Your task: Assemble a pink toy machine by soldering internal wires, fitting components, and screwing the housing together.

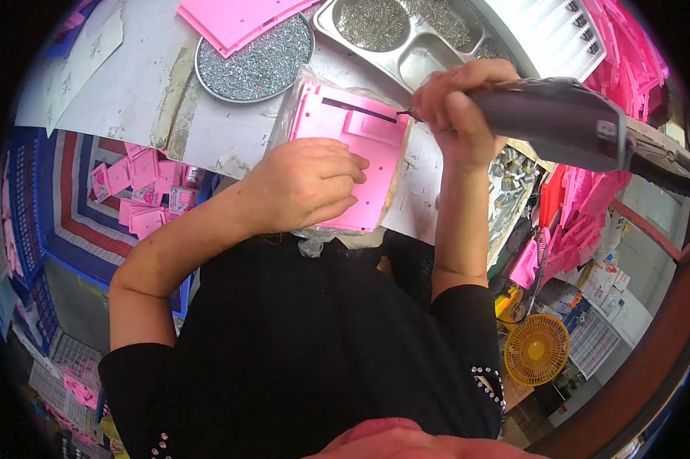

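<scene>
At frame centre the left hand [308, 186] presses flat on the pink plastic panel [350, 130] while the right hand [458, 107] grips a grey electric screwdriver [559, 118] (bit at the panel's upper right edge), best kept square and steady.

Pink plastic panel [349, 149]: flat, roughly square, long dark slot near far edge, raised rectangle at centre, small holes; lies on clear plastic bag [314, 243] at bench edge. Electric screwdriver [551, 118]: grey-black body, near-horizontal, bit tip at panel's far right corner, possibly touching.
</scene>
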A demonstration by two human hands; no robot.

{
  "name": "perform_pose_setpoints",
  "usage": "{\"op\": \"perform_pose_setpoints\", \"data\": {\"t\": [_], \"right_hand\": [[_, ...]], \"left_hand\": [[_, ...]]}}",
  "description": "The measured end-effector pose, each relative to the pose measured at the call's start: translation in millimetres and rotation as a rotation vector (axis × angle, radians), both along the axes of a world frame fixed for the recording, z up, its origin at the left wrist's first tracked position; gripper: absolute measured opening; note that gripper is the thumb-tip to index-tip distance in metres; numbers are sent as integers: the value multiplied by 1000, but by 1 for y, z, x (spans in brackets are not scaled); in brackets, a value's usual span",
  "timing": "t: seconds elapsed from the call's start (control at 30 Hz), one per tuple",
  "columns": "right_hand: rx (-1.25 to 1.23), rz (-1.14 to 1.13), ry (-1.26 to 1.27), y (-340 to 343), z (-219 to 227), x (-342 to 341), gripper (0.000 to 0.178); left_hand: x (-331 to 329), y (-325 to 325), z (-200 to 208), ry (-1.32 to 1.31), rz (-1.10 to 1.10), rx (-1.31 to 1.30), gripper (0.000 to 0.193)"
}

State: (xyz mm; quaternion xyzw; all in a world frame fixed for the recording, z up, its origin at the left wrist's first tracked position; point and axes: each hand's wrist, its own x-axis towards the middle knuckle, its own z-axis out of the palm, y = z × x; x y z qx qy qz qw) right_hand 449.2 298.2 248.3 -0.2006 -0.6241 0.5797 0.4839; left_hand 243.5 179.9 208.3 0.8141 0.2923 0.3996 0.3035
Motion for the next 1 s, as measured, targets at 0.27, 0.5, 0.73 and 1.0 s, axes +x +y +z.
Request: {"op": "perform_pose_setpoints", "data": {"t": [0.27, 0.5, 0.73, 1.0], "right_hand": [[50, 180, 302, -43, 56, -14, 34], [14, 279, 246, -61, 63, -42, 32], [-59, 227, 240, -61, 59, -61, 35], [65, 71, 245, -12, 22, -89, 25]], "left_hand": [[-9, -15, 16, -15, 242, -113, 14], [-20, -20, 23, -69, 388, -209, 16], [-34, -18, 24, 53, 463, -61, 17], [-91, 37, -1, 452, 820, 118, 13]]}}
